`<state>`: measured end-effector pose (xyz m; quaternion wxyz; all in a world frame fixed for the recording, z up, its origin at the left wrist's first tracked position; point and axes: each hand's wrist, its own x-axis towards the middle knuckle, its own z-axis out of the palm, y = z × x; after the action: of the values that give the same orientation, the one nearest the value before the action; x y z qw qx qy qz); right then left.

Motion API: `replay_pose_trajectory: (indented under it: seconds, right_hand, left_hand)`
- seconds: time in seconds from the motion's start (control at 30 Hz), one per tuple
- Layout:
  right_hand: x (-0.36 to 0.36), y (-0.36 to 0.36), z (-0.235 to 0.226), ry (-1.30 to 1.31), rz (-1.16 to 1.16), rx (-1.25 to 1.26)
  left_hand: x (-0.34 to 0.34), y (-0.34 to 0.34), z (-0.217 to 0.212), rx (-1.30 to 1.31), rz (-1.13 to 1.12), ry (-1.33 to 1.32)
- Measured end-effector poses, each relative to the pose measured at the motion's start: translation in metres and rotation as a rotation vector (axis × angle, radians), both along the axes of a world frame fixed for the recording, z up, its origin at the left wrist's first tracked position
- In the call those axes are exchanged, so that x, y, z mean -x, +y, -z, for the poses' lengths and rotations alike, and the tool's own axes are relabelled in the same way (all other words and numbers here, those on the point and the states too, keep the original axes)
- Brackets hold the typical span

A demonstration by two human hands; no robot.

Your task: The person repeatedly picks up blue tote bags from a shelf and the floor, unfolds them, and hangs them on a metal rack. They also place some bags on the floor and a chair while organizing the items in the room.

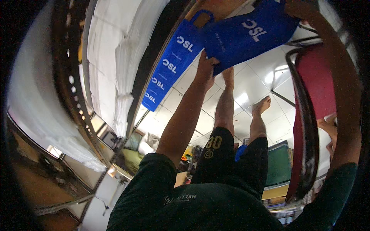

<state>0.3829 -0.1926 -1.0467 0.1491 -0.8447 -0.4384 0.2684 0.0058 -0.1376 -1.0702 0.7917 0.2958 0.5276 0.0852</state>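
Note:
A blue tote bag with white lettering is stretched between my two hands above the tiled floor. My left hand is closed on its near left edge, the thumb lying over the cloth. At the upper right my right hand grips the opposite end, its fingers partly dark and cut by the picture's rim. Left of the held bag, matching blue bags overlap in a row along a shelf edge, each showing the same white print. A blue loop handle sticks up at the far end of that row.
Tall stacks of white sheets fill a metal rack on the left. A dark red chair with a black tubular frame stands at right, with part of another person's limb beside it. My bare feet are on white floor tiles.

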Motion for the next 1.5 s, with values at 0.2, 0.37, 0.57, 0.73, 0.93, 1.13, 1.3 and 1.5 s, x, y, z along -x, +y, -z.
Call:
replay_pose_trajectory:
  seconds: [0.2,0.37,0.57,0.73,0.93,1.13,1.3,1.5]
  right_hand:
    - [0.037,0.09,0.025,-0.04,-0.194,0.024]
    - [0.05,0.112,0.036,-0.122,-0.19,0.136]
    - [0.123,0.114,0.133,-0.157,-0.207,0.384]
    - [0.151,0.091,0.198,-0.125,0.104,0.211]
    - [0.123,0.104,0.336,-0.167,0.023,-0.192]
    - [0.089,0.13,0.469,-0.218,0.072,-0.327]
    - [0.123,0.14,0.483,0.144,0.124,-0.267]
    - [0.124,0.127,0.48,0.046,0.115,-0.148]
  left_hand:
    - [0.035,0.007,0.063,-0.022,-0.109,-0.071]
    - [0.018,0.01,0.073,0.01,-0.19,-0.036]
    - [0.064,0.005,0.144,-0.28,-0.207,0.144]
    - [0.101,0.013,0.244,-0.68,0.022,0.387]
    - [0.101,0.044,0.301,-0.923,0.059,0.684]
    - [0.097,0.066,0.373,-0.852,0.007,0.649]
    - [0.12,0.061,0.442,-1.173,0.112,0.868]
    - [0.115,0.057,0.44,-1.06,0.087,0.823]
